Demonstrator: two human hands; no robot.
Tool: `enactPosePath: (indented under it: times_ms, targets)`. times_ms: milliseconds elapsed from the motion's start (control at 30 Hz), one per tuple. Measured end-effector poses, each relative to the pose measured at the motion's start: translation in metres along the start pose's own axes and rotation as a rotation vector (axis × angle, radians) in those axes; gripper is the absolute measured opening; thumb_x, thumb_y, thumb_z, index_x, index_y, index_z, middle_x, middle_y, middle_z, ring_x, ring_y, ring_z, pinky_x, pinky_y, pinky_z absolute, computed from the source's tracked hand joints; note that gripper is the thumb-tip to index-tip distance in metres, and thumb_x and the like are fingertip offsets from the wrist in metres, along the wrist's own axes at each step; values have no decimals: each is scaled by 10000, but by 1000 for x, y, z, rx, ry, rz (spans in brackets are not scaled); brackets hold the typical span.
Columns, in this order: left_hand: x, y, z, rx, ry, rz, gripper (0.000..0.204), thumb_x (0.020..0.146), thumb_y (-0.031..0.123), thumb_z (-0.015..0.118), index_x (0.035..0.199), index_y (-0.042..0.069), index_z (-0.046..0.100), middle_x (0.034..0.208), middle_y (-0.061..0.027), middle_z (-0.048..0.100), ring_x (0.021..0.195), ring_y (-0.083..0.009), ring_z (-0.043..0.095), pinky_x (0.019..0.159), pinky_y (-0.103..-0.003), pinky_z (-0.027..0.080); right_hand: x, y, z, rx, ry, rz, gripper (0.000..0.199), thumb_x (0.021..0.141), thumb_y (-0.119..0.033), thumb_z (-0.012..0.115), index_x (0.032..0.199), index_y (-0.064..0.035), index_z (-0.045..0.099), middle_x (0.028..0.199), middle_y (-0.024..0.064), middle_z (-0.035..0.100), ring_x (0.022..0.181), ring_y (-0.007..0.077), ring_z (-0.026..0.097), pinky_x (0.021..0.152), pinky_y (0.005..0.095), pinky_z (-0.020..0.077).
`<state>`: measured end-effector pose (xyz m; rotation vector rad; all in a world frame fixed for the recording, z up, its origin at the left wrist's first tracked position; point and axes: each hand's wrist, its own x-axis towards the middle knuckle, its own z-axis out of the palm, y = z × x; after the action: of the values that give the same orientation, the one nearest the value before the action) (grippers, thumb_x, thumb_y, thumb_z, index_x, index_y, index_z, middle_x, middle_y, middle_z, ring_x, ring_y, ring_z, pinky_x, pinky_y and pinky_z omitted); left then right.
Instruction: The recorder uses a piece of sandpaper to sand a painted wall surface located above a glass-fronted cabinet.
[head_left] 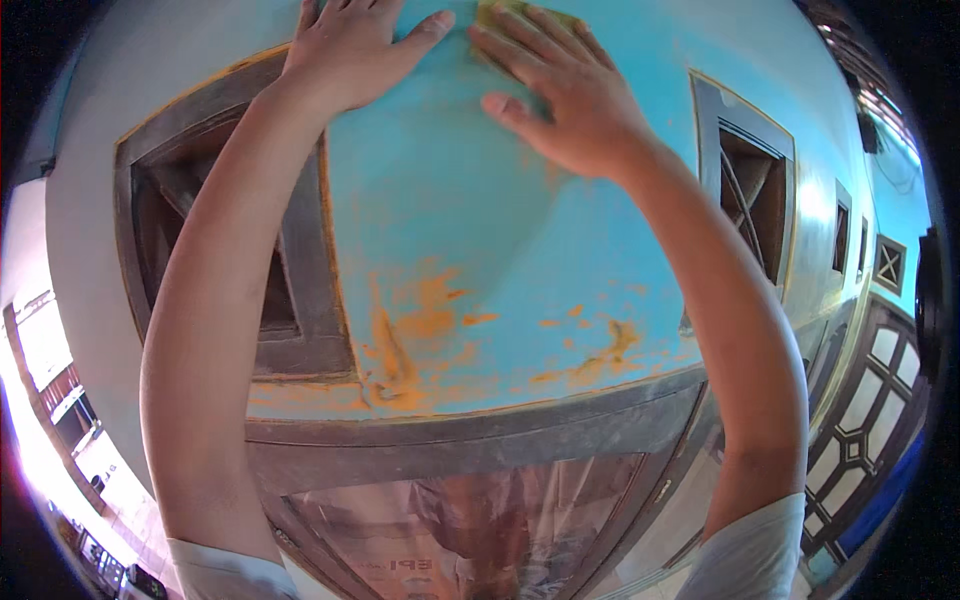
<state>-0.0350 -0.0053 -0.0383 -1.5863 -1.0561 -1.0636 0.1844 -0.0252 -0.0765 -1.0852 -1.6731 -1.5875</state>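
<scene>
Both my arms reach up against a turquoise painted wall (470,230). My left hand (350,50) rests flat on it near the top, fingers stretched out and thumb spread, holding nothing; some fingertips run past the upper edge of the view. To its right, my right hand (575,95) presses a yellowish piece of sandpaper (487,14) against the wall. Its fingers lie over the sheet and cover most of it, while the thumb stands apart. Lower down, orange patches (430,315) show through the scuffed paint.
A dark wooden vent frame (340,290) is set into the wall behind my left arm, and another vent frame (708,110) is at the right. Below runs a wooden beam (480,430) above a glass pane (560,520). A panelled door (865,400) stands far right.
</scene>
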Motion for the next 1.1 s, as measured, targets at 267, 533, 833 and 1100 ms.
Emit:
enactPosePath:
  times_ms: [267,533,833,1100]
  targets:
    - [13,47,9,53,80,-30,791,1029,536,393,1588,15,184,1673,-159,142,1545,-331,127,1267,-453,99,3,58,11,142,247,346,715,1013,-560,415,1551,-92,363,1655,128,242,1539,323,176,1246,502,144]
    - [23,65,6,58,77,-21,692,1047,455,430,1601,103,211,1675,-131,157,1548,-317,125,1270,-457,93,-42,80,-4,55,27,83,682,1020,-540,414,1566,-138,342,1665,122,210,1534,330,185,1247,500,149]
    - [23,114,2,60,49,-9,678,1042,433,445,1595,104,231,1674,-119,170,1544,-300,151,1273,-463,92,-35,102,-10,93,108,155,699,1029,-534,404,1574,-106,316,1665,109,217,1549,279,152,1262,442,122]
    - [2,119,12,33,38,-3,695,1033,445,455,1595,105,229,1660,-145,198,1536,-327,169,1266,-478,112,-54,85,0,131,113,231,655,1038,-488,429,1568,-115,333,1656,78,252,1540,287,181,1255,480,148]
